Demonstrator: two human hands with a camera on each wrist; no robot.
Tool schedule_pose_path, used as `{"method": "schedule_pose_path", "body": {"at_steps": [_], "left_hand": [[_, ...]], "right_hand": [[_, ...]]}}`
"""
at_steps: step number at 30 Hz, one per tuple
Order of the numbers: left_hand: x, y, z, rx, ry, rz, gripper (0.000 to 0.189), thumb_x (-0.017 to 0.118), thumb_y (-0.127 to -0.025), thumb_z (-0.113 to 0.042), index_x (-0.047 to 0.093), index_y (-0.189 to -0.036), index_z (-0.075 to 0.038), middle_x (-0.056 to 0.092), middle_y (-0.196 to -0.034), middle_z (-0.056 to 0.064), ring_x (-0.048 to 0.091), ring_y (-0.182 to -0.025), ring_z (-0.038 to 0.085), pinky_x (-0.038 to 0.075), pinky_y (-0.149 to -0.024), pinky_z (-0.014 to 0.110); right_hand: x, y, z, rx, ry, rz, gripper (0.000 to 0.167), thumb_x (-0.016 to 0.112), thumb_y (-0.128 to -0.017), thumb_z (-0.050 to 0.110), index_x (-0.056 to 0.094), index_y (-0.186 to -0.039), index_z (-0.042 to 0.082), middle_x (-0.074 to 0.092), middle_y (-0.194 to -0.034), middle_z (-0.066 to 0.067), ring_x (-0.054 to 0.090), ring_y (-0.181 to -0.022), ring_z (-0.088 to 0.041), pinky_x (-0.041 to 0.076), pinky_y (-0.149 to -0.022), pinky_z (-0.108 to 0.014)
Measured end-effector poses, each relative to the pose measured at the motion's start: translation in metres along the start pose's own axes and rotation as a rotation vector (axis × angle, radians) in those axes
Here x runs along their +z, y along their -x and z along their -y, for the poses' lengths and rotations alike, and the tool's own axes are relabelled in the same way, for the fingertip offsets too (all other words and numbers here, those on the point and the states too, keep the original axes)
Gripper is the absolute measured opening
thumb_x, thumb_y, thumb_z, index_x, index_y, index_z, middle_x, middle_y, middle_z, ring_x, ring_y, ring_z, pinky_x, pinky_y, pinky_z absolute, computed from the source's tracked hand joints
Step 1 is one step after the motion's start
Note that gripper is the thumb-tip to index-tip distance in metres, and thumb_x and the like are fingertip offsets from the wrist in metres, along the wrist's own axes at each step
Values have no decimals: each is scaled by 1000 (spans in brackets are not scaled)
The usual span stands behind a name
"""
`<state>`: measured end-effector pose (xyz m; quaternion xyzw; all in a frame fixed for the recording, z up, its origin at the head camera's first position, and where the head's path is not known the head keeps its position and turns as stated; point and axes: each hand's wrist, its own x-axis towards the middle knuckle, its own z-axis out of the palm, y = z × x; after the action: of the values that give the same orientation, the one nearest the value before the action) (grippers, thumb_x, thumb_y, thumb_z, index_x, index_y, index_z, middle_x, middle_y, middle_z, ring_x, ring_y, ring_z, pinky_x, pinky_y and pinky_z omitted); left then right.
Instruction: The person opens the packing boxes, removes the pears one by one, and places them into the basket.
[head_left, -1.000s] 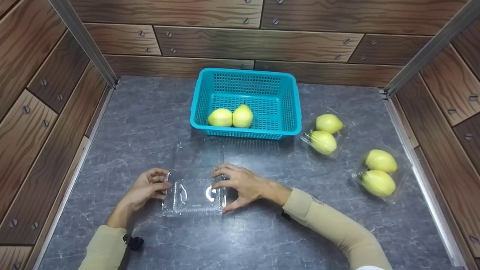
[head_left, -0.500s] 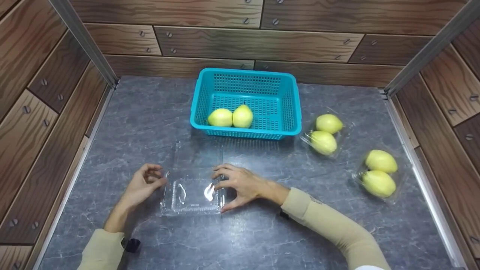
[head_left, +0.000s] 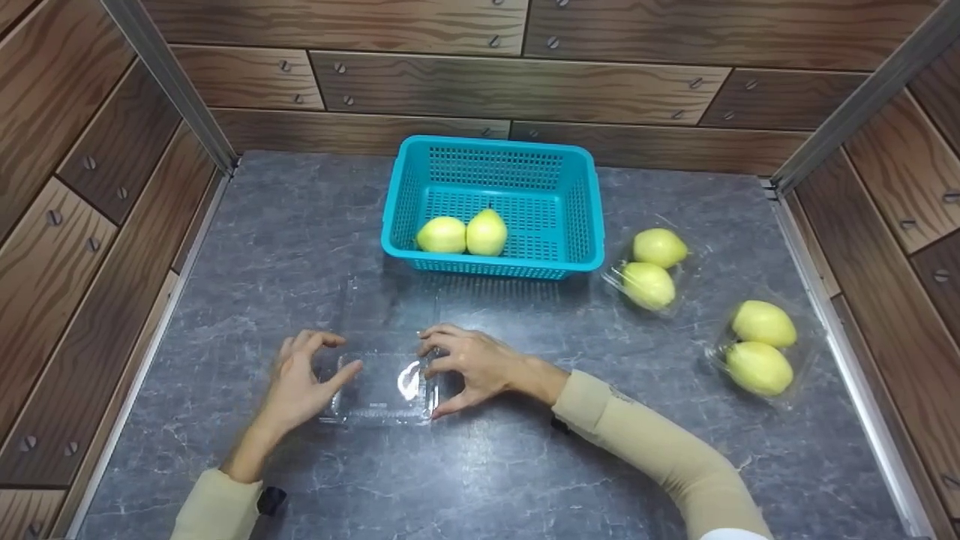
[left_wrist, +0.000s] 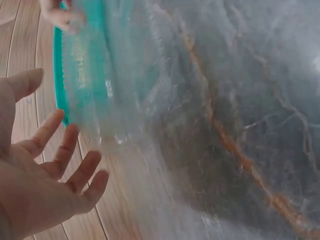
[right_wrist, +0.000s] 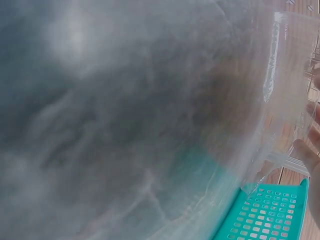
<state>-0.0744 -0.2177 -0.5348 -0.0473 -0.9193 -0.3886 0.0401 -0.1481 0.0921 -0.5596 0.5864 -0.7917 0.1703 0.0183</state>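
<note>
Head view: clear container [head_left: 379,390] lies near teal basket [head_left: 555,264].
Left hand [head_left: 298,382]: spread wide at container's left edge; contact unclear.
Right hand [head_left: 474,364]: grips container's right edge.

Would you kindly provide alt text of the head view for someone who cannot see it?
A person's right hand holds one side of an open clear container on a marbled table, the left hand spread at its opposite side. Beyond sits a teal basket with two yellow-green fruits; to the right are two clear packs, each with two more.
</note>
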Motion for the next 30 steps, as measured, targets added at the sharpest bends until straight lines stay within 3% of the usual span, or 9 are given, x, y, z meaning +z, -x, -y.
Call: {"method": "schedule_pose_path", "body": {"at_steps": [4, 8, 15, 24, 30], "left_hand": [[6, 7, -1, 71, -88, -75, 42, 89, -83, -33, 74, -113, -8, 68, -116, 14, 56, -114, 36, 43, -100, 55], [9, 13, -2, 105, -131, -100, 42, 89, -83, -34, 74, -112, -9, 67, -116, 13, 55, -115, 36, 44, -101, 56], [14, 19, -8, 179, -169, -87, 43, 90, -81, -35, 74, -112, -9, 67, -113, 9, 56, -116, 34, 45, -103, 56], [17, 24, -9, 357, -288, -85, 40, 89, -81, -42, 75, -107, -15, 68, -111, 9, 59, -109, 32, 48, -99, 56], [18, 28, -6, 432, -372, -74, 33, 87, -83, -43, 74, -101, -19, 66, -103, 3, 58, -99, 27, 49, -83, 45]], "right_hand": [[1, -2, 0, -5, 4, 7, 56, 81, -80, 66, 77, -108, 18, 67, -136, -8, 56, -140, -31, 53, -117, -44], [2, -4, 0, -15, 12, -14, 56, 82, -79, 67, 78, -108, 19, 68, -134, -7, 57, -139, -30, 53, -117, -43], [5, -15, 0, -44, 20, -51, 56, 82, -78, 68, 78, -106, 19, 69, -131, -6, 58, -137, -28, 52, -118, -38], [9, -31, 0, -51, 18, -42, 56, 80, -80, 69, 78, -104, 19, 69, -130, -5, 58, -139, -28, 55, -114, -35], [10, -39, 0, -43, 12, -32, 56, 80, -81, 68, 78, -104, 18, 69, -130, -5, 57, -139, -27, 56, -113, -34]]}}
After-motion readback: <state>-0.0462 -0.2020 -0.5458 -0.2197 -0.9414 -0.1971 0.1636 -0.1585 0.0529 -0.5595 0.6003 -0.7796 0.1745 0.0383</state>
